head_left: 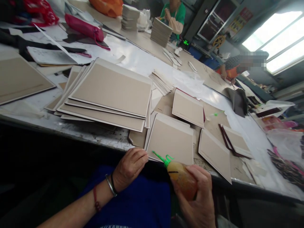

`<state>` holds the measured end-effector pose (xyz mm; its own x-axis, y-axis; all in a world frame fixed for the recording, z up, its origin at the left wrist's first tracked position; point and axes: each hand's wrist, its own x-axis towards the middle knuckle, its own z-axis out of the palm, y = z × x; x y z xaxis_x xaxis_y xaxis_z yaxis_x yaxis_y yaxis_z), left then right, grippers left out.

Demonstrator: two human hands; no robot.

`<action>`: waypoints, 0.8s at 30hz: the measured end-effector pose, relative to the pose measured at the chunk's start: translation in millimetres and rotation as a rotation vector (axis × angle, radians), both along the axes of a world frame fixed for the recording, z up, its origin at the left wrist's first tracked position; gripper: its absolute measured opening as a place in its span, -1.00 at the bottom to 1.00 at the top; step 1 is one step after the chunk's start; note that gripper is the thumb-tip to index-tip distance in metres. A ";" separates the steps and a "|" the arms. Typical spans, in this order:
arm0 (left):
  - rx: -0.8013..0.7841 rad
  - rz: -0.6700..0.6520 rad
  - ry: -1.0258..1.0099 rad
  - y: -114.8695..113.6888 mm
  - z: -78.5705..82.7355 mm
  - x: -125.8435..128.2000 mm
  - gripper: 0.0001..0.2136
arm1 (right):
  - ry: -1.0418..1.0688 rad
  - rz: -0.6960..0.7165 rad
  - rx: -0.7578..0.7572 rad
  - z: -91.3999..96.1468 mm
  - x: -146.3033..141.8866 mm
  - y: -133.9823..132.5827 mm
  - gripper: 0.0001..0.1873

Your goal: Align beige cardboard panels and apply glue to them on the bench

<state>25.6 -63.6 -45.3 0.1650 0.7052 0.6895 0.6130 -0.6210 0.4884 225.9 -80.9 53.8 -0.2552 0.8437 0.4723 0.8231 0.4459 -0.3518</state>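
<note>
In my right hand [197,193] is a squeeze glue bottle [182,179], filled with amber liquid and tipped toward the left. Its thin green nozzle points over a beige panel [171,139] with pale borders, which lies on others at the table's near edge. My left hand [130,166] is at that panel's near-left corner, fingers closed together; whether they pinch the panel is hidden. A larger stack of beige panels [109,88] lies just beyond, to the left. Right of the bottle, another beige panel [215,153] rests at the edge.
Two more beige pieces, one panel [188,107] and one dark-red-edged pair [237,142], lie to the right. Paper strips [162,82] sit behind. A pink pouch [84,28] and open notebook [51,56] are at far left. People [174,15] work across the table.
</note>
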 end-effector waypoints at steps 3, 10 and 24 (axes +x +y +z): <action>-0.002 -0.011 -0.020 0.9 -0.9 -1.4 -0.77 | -0.038 0.004 -0.001 1.8 0.7 1.1 -0.61; -0.012 -0.014 -0.035 3.4 -1.2 -2.8 -0.77 | -0.057 -0.037 -0.030 8.1 -0.2 -0.3 -0.65; 0.020 -0.015 -0.032 4.3 0.2 -4.5 -0.77 | -0.094 -0.023 -0.020 12.7 1.7 -1.0 -0.67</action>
